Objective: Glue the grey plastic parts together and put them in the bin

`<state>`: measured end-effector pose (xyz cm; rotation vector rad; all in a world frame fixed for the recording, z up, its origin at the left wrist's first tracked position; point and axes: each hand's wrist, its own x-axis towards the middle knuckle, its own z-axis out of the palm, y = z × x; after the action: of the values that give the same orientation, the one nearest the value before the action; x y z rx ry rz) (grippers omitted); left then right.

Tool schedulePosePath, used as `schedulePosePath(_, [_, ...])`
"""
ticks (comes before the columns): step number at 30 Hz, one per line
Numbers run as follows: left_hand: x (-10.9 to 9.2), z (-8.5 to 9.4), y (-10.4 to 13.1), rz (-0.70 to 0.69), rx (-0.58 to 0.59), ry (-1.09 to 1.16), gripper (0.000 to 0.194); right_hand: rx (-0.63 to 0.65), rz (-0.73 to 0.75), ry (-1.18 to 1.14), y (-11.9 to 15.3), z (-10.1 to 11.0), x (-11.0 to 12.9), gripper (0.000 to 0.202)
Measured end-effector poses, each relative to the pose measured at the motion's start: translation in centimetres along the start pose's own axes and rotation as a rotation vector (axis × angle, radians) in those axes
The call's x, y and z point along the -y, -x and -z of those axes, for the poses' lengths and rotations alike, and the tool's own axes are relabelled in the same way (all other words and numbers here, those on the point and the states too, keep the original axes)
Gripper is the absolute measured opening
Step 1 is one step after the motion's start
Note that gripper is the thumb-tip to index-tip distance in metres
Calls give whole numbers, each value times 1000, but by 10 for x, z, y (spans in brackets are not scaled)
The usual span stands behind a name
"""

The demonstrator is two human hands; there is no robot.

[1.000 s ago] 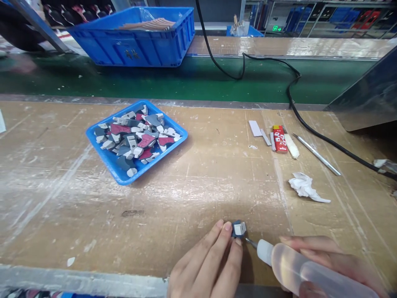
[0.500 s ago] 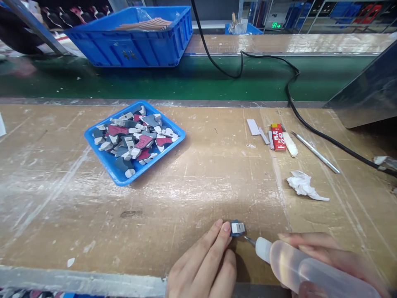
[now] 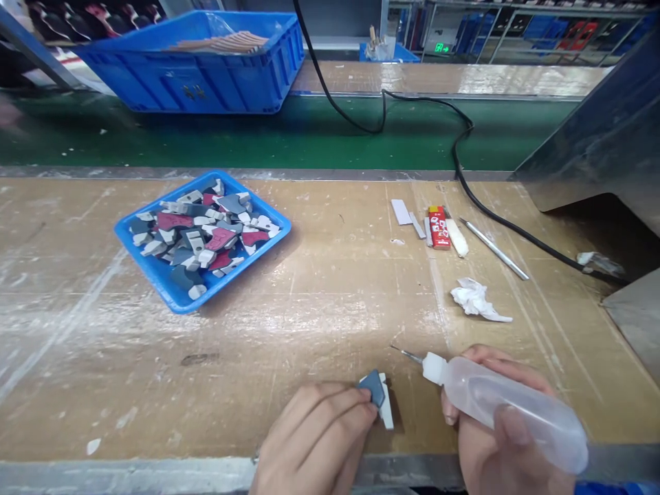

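Near the table's front edge, my left hand [image 3: 322, 430] pinches a small grey-blue and white moulded piece [image 3: 375, 389] between thumb and fingers. The piece is tilted, and part of it is hidden by the fingertips. My right hand [image 3: 508, 426] is wrapped round a translucent squeeze bottle [image 3: 510, 399] with a white cap and a thin metal needle tip. That tip points up and left, above and to the right of the piece, without touching it. Similar grey, white and dark red pieces fill a blue tray [image 3: 178, 302] further left.
Right of centre lie a red lighter [image 3: 439, 228], a metal pen-like tool [image 3: 495, 249], small white strips [image 3: 401, 212] and a crumpled tissue [image 3: 477, 300]. A black cable [image 3: 515, 223] crosses the right side. Behind, a big blue crate [image 3: 206, 82] stands on the green belt [image 3: 330, 148].
My left hand has lifted and turned the piece, so its grey-blue face shows. My right hand has drawn the bottle's tip up and away from the piece. The view has shifted slightly right.
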<state>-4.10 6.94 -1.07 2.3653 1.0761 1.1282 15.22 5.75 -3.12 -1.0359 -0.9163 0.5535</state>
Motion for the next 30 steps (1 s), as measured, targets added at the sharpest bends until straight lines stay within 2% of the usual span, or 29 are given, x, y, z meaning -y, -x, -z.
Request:
schedulePosePath(3, [0, 0, -8, 25, 64, -23, 22, -63, -74, -81, 0, -5, 6, 16])
schedulePosePath(5, [-1, 2, -13, -6, 126, -85, 22, -68, -87, -83, 3, -3, 6, 15])
schedulePosePath(9, [-6, 7, -22, -129, 209, -287, 19, -66, -94, -76, 6, 2, 4, 15])
schedulePosePath(14, [-12, 9, -33, -319, 273, -441, 23, -59, -60, 61, 10, 9, 9, 14])
schedulePosePath(17, [-10, 8, -34, -413, 252, -493, 15, -4, -27, 137, 16, 16, 15, 18])
schedulePosePath(20, [-6, 6, -31, -448, 218, -488, 10, 1, 5, 156, 21, 19, 20, 22])
schedulePosePath(23, [-4, 7, -30, -449, 211, -458, 8, -2, 37, 153, 23, 17, 23, 24])
schedulePosePath(30, [-5, 5, -32, -421, 189, -423, 6, 9, 8, 154, 23, 10, 24, 28])
